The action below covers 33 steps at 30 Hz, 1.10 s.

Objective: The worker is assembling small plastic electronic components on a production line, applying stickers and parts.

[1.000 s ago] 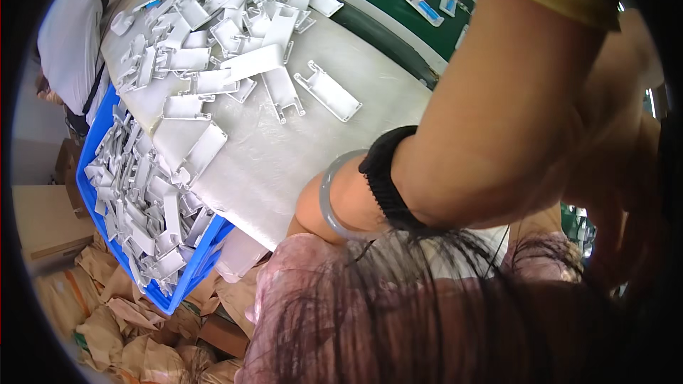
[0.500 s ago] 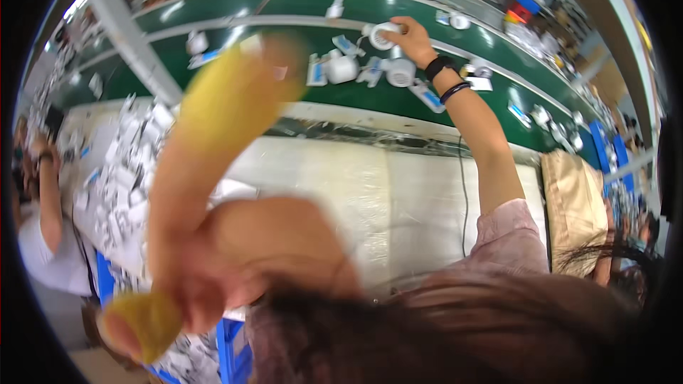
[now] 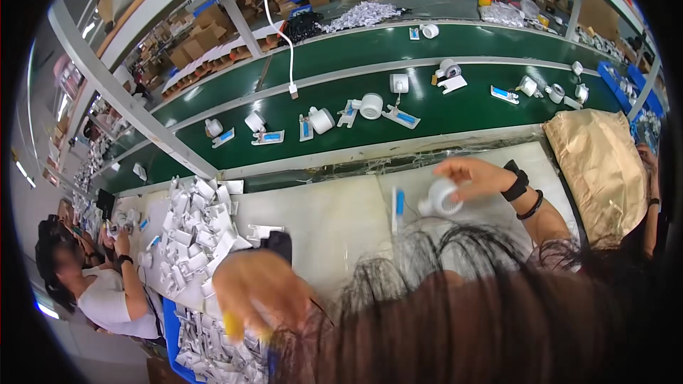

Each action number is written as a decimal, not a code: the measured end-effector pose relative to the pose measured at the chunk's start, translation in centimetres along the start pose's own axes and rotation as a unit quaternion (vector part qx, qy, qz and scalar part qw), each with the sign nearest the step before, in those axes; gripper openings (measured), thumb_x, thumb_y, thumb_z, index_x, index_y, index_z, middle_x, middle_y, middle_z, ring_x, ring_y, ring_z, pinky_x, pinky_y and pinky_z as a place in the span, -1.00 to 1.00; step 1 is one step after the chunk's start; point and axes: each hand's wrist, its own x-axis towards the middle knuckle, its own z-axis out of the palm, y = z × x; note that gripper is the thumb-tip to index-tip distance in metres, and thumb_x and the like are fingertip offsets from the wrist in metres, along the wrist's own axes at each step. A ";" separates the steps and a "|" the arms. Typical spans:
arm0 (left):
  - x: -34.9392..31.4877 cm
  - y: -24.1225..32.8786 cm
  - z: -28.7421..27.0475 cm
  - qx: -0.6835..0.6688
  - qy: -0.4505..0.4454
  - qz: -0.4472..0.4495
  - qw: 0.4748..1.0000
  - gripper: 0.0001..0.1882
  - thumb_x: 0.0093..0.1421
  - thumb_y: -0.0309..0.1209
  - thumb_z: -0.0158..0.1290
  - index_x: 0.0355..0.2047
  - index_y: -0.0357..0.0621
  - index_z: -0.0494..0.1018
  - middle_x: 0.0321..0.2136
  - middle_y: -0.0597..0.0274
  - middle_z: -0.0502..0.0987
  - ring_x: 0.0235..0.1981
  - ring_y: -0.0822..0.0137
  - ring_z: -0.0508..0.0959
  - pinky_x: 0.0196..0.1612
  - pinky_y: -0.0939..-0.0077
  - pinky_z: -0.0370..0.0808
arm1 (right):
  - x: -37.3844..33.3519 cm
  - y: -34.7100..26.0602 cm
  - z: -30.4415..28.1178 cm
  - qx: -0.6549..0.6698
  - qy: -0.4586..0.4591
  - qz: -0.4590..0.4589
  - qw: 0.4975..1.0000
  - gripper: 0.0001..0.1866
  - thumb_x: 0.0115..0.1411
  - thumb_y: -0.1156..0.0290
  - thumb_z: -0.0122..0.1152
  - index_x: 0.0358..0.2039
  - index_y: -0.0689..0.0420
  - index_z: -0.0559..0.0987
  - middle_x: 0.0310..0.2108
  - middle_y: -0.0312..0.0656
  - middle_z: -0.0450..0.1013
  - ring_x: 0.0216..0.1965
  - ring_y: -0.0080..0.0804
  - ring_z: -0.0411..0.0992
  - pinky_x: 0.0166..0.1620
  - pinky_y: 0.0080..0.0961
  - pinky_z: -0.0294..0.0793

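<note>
My right hand (image 3: 475,178) grips a white round housing (image 3: 445,196) with a vented face, held over the pale worktop. A narrow white piece with a blue strip (image 3: 398,208) hangs or lies beside it; whether a wire joins the two is too blurred to tell. Dark bands circle my right wrist. My left hand (image 3: 257,286), smeared by motion and wearing yellow finger covers, is low and close to a heap of white plastic parts (image 3: 196,231). Its fingers are partly hidden, and nothing can be made out in them. Hair covers the lower part of the picture.
Across the worktop (image 3: 324,217) runs a green conveyor belt (image 3: 455,110) carrying several white housings with blue-striped pieces. A blue bin (image 3: 173,338) of white parts stands at lower left. A brown sack (image 3: 594,171) lies at right. Another person (image 3: 117,291) works at far left; a white cable (image 3: 290,50) hangs above.
My right hand has come back from the belt to the worktop with the white housing. My left hand has dropped lower. The view has shifted, showing more of the belt and room.
</note>
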 end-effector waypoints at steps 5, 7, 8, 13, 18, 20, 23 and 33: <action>-1.0 -9.7 -7.1 0.076 0.407 -0.266 0.870 -0.59 0.29 -0.26 -0.07 0.06 -0.26 0.35 -0.15 -0.04 0.50 -0.31 0.18 0.57 -0.35 0.36 0.53 | -0.1 4.3 -3.5 -0.194 -0.066 0.049 0.978 -0.57 0.16 0.22 0.28 -0.07 0.23 0.46 -0.20 -0.27 0.46 -0.13 -0.53 0.43 -0.06 -0.56 0.41; -4.4 -15.0 -11.5 0.182 0.487 -0.426 0.741 -0.59 0.26 -0.30 -0.02 0.09 -0.17 0.35 -0.05 0.04 0.46 -0.26 0.24 0.56 -0.28 0.38 0.53 | 3.3 4.4 -5.4 -0.242 0.007 0.030 0.970 -0.58 0.14 0.20 0.29 -0.11 0.22 0.47 -0.21 -0.23 0.46 -0.14 -0.45 0.44 -0.08 -0.50 0.42; -6.2 -18.1 -13.8 0.241 0.506 -0.464 0.686 -0.54 0.22 -0.30 0.04 0.10 -0.22 0.33 -0.03 -0.01 0.44 -0.23 0.20 0.56 -0.22 0.33 0.52 | 5.1 3.7 -5.6 -0.290 0.063 0.042 0.954 -0.58 0.12 0.19 0.30 -0.12 0.20 0.48 -0.21 -0.20 0.47 -0.14 -0.38 0.45 -0.08 -0.45 0.43; -9.4 -27.2 -20.3 0.680 0.303 -0.498 0.444 -0.14 -0.09 -0.25 0.28 0.22 -0.05 0.14 0.17 -0.03 0.19 0.16 -0.06 0.22 0.07 0.09 0.38 | 14.6 9.4 -6.5 -0.519 0.276 -0.029 0.808 -0.35 -0.02 -0.01 0.33 -0.01 0.10 0.40 -0.12 -0.03 0.46 -0.08 -0.01 0.41 -0.05 -0.13 0.40; -6.4 -29.0 -23.3 0.636 0.182 -0.627 0.411 -0.09 -0.14 -0.13 0.31 0.22 0.04 0.15 0.05 -0.02 0.33 0.15 -0.01 0.26 0.04 0.05 0.41 | 17.9 12.0 -6.9 -0.588 0.297 -0.044 0.751 -0.59 -0.10 0.11 0.36 -0.27 0.05 0.56 -0.29 -0.12 0.50 -0.18 -0.12 0.46 -0.18 -0.15 0.42; -6.5 -28.9 -23.9 0.596 0.197 -0.686 0.367 -0.07 -0.12 -0.12 0.28 0.25 0.09 0.09 0.03 -0.05 0.37 0.12 -0.07 0.31 0.03 0.09 0.42 | 17.2 11.0 -7.2 -0.546 0.286 -0.034 0.787 -0.61 -0.09 0.11 0.37 -0.30 0.07 0.58 -0.32 -0.11 0.50 -0.21 -0.12 0.46 -0.20 -0.20 0.43; -8.0 -27.8 -23.9 0.580 0.244 -0.635 0.448 -0.19 -0.12 -0.14 0.27 0.14 -0.10 0.24 -0.14 -0.08 0.48 -0.09 -0.04 0.49 -0.04 0.21 0.46 | 14.8 8.9 -7.5 -0.413 0.261 -0.047 0.871 -0.61 -0.09 0.12 0.39 -0.33 0.11 0.60 -0.39 -0.12 0.50 -0.30 -0.17 0.47 -0.25 -0.33 0.44; 1.2 -19.6 -7.6 0.374 0.166 -0.553 0.726 -0.44 -0.08 -0.30 0.31 -0.09 -0.22 0.38 -0.33 0.15 0.43 -0.36 0.29 0.45 -0.27 0.49 0.43 | -2.3 2.0 -2.8 -0.184 -0.005 -0.084 0.979 -0.64 -0.03 0.33 0.41 -0.23 0.16 0.52 -0.37 -0.29 0.48 -0.32 -0.56 0.40 -0.24 -0.55 0.40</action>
